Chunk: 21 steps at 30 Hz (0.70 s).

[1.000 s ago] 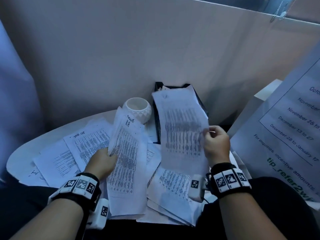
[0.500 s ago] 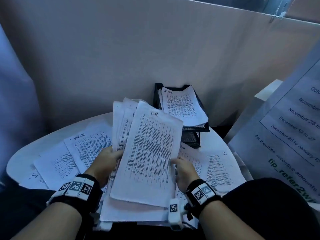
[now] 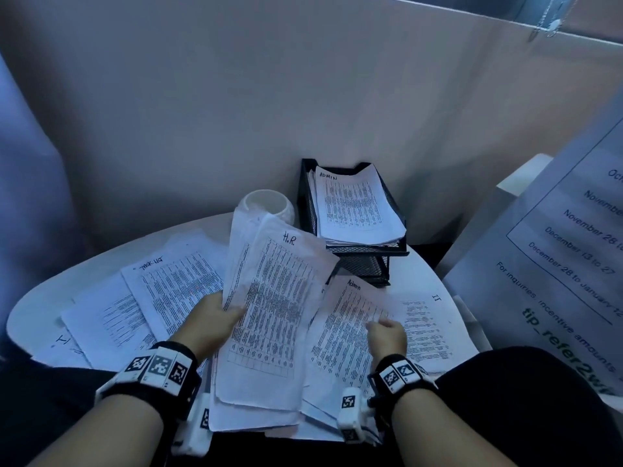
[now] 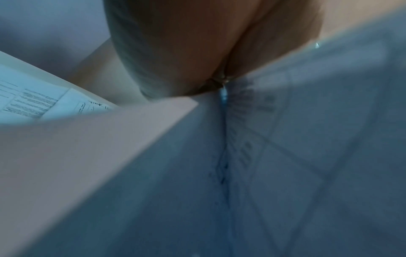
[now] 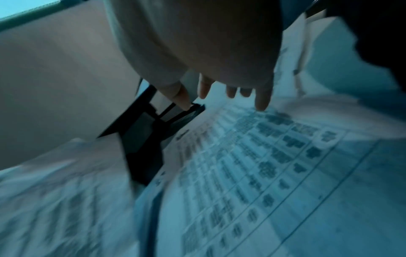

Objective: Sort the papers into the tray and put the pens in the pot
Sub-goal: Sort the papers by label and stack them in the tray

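Note:
My left hand [image 3: 215,318] grips a sheaf of printed sheets; the top one is headed "H.R." [image 3: 276,298], tilted up over the table. In the left wrist view the thumb [image 4: 175,52] presses on that sheaf [image 4: 285,156]. My right hand [image 3: 387,335] hovers with fingers [image 5: 261,102] spread and relaxed over a sheet headed "Admin" [image 3: 344,325] lying on the table. The black mesh tray [image 3: 364,261] stands at the back with an "ADMIN" stack [image 3: 354,207] on its top tier. A white pot [image 3: 266,203] sits left of the tray, partly hidden by the held sheets. No pens show.
More sheets lie spread on the round white table [image 3: 33,305], one headed "Task List" [image 3: 175,284] at left, one marked "IT" [image 3: 428,318] at right. A beige partition [image 3: 303,96] backs the table. A large printed poster [image 3: 556,264] leans at the right.
The right hand laid its sheet onto the left hand's sheaf, then let go and moved right over the "Admin" sheet. The sheaf stays in the left hand.

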Each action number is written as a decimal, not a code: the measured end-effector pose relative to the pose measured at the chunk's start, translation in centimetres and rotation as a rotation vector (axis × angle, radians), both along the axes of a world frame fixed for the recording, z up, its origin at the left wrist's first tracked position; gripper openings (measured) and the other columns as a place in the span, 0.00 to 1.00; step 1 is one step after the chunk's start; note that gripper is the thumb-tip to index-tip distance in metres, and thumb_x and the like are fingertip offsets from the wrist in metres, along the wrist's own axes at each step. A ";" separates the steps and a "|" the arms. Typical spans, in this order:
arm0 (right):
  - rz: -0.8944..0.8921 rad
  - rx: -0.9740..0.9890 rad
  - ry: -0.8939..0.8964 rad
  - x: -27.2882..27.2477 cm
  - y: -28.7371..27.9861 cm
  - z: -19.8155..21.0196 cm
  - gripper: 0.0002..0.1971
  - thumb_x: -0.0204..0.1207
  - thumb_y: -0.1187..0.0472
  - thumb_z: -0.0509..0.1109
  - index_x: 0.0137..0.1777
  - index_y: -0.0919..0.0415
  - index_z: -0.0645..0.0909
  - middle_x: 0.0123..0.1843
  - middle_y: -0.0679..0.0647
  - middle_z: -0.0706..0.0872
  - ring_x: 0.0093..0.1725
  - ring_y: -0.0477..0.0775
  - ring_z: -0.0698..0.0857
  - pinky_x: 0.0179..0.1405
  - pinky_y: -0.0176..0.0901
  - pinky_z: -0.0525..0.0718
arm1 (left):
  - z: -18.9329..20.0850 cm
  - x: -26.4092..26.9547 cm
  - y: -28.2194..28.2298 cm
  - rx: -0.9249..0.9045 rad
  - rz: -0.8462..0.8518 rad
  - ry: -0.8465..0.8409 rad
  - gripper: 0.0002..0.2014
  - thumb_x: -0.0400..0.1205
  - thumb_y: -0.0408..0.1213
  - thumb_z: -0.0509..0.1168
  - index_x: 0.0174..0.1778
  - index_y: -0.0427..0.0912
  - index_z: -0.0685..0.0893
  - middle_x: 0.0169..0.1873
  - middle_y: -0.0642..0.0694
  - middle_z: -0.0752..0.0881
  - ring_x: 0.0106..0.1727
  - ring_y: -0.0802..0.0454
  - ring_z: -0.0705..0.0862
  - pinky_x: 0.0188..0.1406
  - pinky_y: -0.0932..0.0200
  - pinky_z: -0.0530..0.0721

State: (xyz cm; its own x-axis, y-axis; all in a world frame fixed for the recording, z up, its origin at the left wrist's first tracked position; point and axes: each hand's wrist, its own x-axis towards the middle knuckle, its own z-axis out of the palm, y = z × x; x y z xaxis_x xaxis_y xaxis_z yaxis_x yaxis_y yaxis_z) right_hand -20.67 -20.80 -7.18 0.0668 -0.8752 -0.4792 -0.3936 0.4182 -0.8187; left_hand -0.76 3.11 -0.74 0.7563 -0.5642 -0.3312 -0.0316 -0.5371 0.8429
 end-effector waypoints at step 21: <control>0.021 -0.394 0.210 -1.0 -0.7 3.8 0.03 0.86 0.64 0.63 0.56 0.60 0.77 0.45 0.58 0.84 0.38 0.58 0.80 0.37 0.45 0.74 | 0.4 -0.2 0.4 -0.034 0.076 0.023 0.23 0.88 0.58 0.63 0.45 0.39 0.89 0.23 0.51 0.75 0.26 0.51 0.70 0.29 0.56 0.69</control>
